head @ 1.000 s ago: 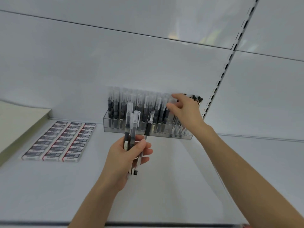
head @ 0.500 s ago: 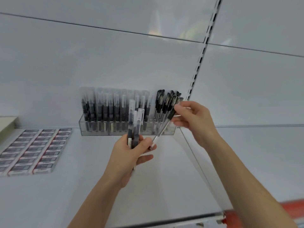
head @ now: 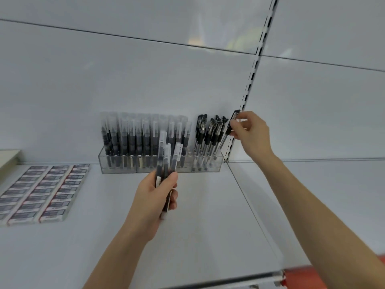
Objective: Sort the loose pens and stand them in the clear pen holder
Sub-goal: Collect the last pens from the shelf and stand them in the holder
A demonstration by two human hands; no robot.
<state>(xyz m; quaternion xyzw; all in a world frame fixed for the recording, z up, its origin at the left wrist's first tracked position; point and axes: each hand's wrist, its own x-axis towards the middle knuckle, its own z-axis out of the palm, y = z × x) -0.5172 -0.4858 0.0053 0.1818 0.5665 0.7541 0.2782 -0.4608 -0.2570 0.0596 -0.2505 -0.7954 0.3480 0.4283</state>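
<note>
A clear pen holder stands at the back of the white shelf. Its left and middle sections are full of frosted-cap pens, and black-capped pens stand in its right section. My left hand grips a small bunch of frosted-cap pens upright in front of the holder. My right hand pinches one black-capped pen, tilted, just above and right of the holder's right end.
Rows of boxed erasers lie on the shelf at the left. A slotted metal upright runs up the back wall beside my right hand. A red strip shows under the shelf's front edge at lower right.
My right hand pulled a black-capped pen out of my left hand's bunch and carried it up and right to the holder's right end. The view shifted right.
</note>
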